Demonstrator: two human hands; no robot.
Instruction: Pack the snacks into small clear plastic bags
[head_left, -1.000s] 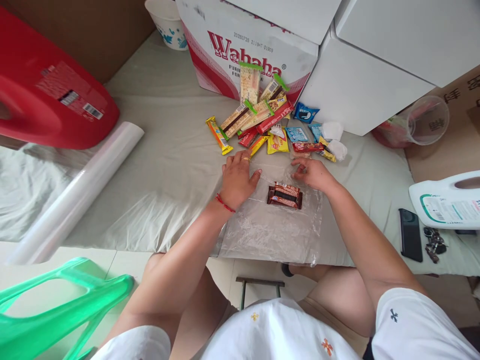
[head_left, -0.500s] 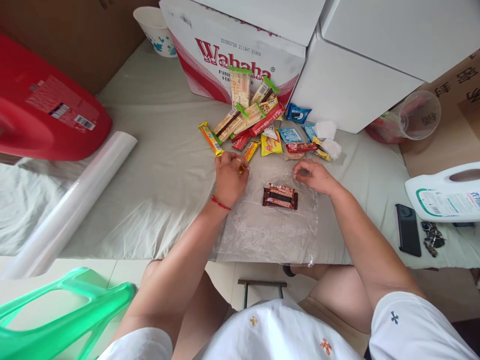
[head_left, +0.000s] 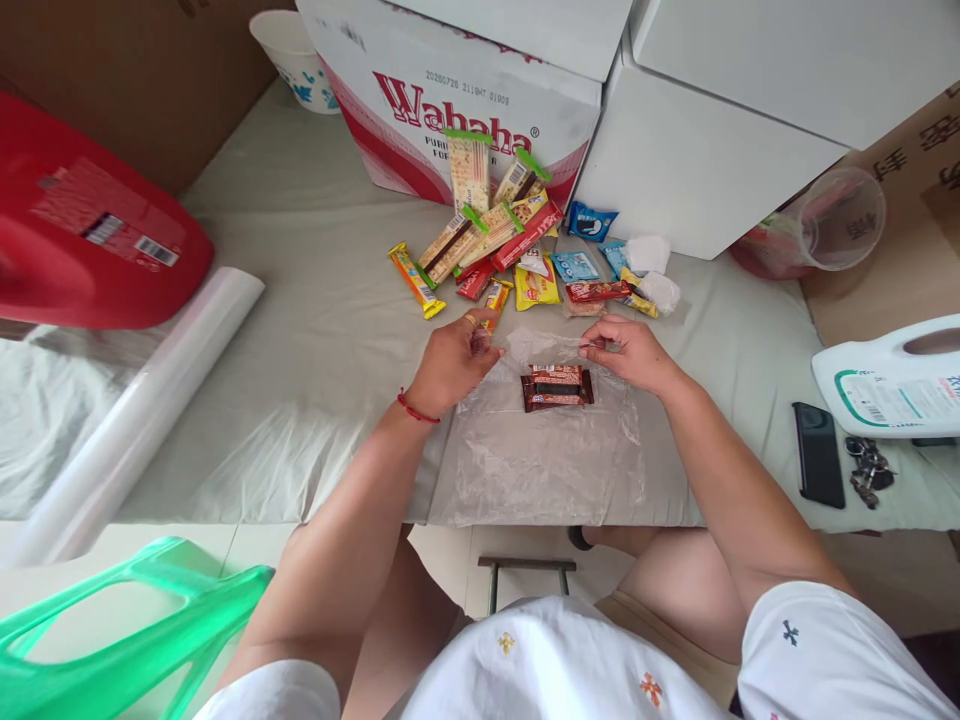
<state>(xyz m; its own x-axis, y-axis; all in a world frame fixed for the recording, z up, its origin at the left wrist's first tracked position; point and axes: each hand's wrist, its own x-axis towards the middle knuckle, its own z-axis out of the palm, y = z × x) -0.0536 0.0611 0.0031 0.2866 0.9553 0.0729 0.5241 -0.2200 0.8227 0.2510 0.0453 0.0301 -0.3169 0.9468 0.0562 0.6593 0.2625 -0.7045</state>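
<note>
A sheet of clear plastic wrap (head_left: 540, 470) lies on the grey-green cloth near the front edge. Two or so brown-wrapped snack bars (head_left: 557, 388) rest on it, stacked together. My left hand (head_left: 459, 352) pinches the wrap's far left part, fingers closed. At the far right part, my right hand (head_left: 624, 350) is closed on the same film, which is raised and bunched between both hands. Just beyond the left fingers lies an orange-yellow wrapped bar (head_left: 496, 298). A pile of wrapped snacks (head_left: 480, 235) spreads farther back.
A roll of plastic film (head_left: 150, 410) and a red jug (head_left: 97, 220) are at left. Behind the snacks stands a Wahaha carton (head_left: 465, 110). On the right are a white bottle (head_left: 892, 385), a phone (head_left: 819, 455), keys (head_left: 870, 470) and a clear tub (head_left: 840, 220). A green stool (head_left: 135, 620) stands lower left.
The far edge of the wrap has been lifted and drawn slightly toward the brown bars. My left hand has turned and come a little nearer; my right fingers have closed more on the film.
</note>
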